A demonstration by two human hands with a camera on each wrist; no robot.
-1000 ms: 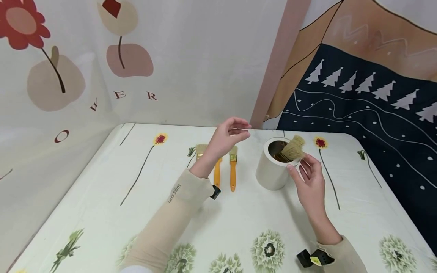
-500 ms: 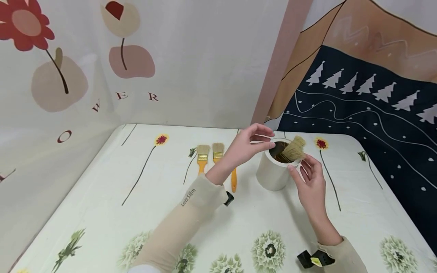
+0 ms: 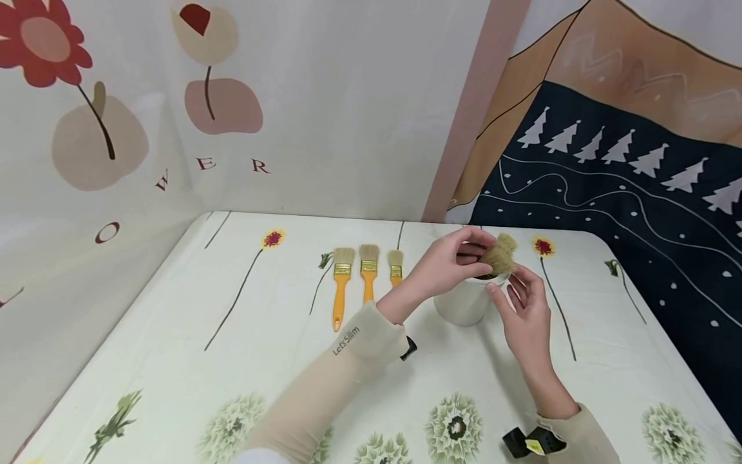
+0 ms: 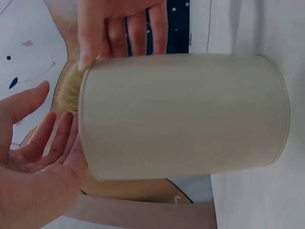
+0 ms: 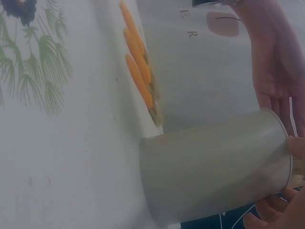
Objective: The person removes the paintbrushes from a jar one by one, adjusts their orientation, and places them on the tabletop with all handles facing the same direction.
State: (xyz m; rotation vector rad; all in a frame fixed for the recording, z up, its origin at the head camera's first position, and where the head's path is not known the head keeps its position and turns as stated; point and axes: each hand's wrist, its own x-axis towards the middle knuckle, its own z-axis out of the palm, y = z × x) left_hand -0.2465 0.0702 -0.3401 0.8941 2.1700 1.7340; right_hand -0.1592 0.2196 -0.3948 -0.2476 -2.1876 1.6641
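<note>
A smooth off-white cylindrical pot point(image 3: 462, 309) stands upright at the right of the table. Bristle heads of paintbrushes point(image 3: 500, 256) stick up out of its mouth; their handles are hidden inside. My left hand point(image 3: 449, 265) is over the pot's near-left rim, its fingers beside the bristles. The left wrist view shows that hand's thumb point(image 4: 28, 102) spread away from the fingers, with no brush between them. My right hand point(image 3: 527, 316) grips the pot's rim from the right, thumb in front. The pot's wall point(image 5: 214, 171) fills much of the right wrist view.
Three orange-handled paintbrushes, a left one point(image 3: 341, 283), a middle one point(image 3: 368, 267) and a right one point(image 3: 395, 264), lie side by side left of the pot, bristles pointing away. My left forearm partly covers two. A printed cloth point(image 3: 348, 161) hangs behind the table.
My left hand has moved right, from above the loose brushes to the pot's mouth, right at the bristles. My right hand stays at the rim.
</note>
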